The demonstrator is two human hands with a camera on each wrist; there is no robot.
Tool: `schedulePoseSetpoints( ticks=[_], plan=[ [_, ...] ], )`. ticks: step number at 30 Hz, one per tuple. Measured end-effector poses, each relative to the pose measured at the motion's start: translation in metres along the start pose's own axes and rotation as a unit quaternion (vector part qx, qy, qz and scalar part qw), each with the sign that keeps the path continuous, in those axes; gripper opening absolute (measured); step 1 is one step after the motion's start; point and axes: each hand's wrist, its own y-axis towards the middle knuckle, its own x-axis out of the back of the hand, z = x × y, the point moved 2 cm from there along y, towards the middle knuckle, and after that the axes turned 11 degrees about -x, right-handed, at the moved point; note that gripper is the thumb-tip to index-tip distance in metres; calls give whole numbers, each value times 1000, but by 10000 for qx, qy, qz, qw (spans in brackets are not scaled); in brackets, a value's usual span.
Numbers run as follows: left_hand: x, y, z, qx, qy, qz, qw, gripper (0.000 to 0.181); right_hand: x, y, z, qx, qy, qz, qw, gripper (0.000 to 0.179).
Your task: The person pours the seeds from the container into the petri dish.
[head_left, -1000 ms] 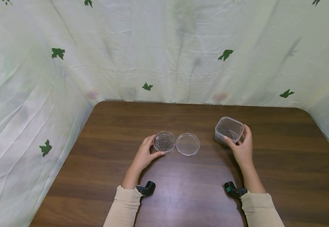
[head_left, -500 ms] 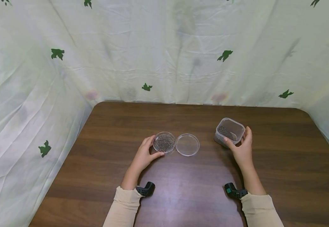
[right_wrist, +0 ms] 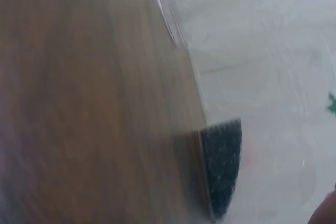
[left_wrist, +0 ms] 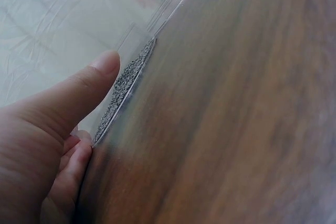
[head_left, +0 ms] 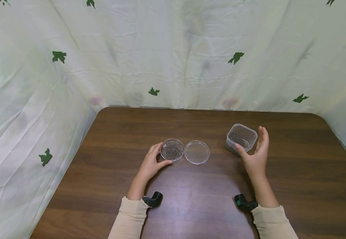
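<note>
My left hand (head_left: 149,163) holds a round clear petri dish (head_left: 172,150) filled with dark grey grains, thumb at its near side and fingers at its far left. In the left wrist view the thumb (left_wrist: 92,85) lies along the dish wall beside the grains (left_wrist: 123,85). A clear plastic tub (head_left: 241,138) with similar grains heaped toward its left stands at the right. My right hand (head_left: 257,159) is beside the tub, its fingers straight and spread away from the wall, the thumb tip close to the near rim. The right wrist view shows the tub's dark grains (right_wrist: 220,166) and a fingertip (right_wrist: 324,211).
An upturned clear petri dish lid (head_left: 197,152) lies right beside the dish, between the two hands. Everything rests on a brown wooden table (head_left: 191,199). A pale curtain (head_left: 173,53) with green leaf shapes hangs behind and at the left.
The right hand's fingers have straightened and come away from the tub's right side. The tub stays in place. The left hand and petri dish have stayed still.
</note>
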Motion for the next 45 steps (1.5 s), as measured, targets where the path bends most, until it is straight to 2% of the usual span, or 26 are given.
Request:
schedulePoseSetpoints(
  ticks=[5,9,11,17,22,29,38,45],
  plan=[
    [0,0,0,20,-31,-13,10000,82,-14,-8,10,556,87,430,9975,91],
    [0,0,0,-13,-26,-17,10000,82,-26,-13,12,802,-309,967,9916,97],
    [0,0,0,-27,-24,-21,10000,81,-31,-16,10,683,-524,1221,9888,99],
    [0,0,-1,-5,-30,-9,10000,82,-44,-23,2,-49,-1011,1882,9769,99],
    [1,0,-2,-5,-47,-31,10000,81,-52,-25,-5,-306,-1151,2350,9647,100],
    [0,0,0,16,14,-14,10000,81,-60,-24,-45,-714,-1378,2731,9494,104],
    [0,0,0,-1,10,-31,10000,81,-63,-25,-60,-820,-1871,3028,9309,105],
    [0,-1,-1,1,67,-20,10000,81,-66,-26,-60,-671,-2373,3121,9175,99]
  ],
)
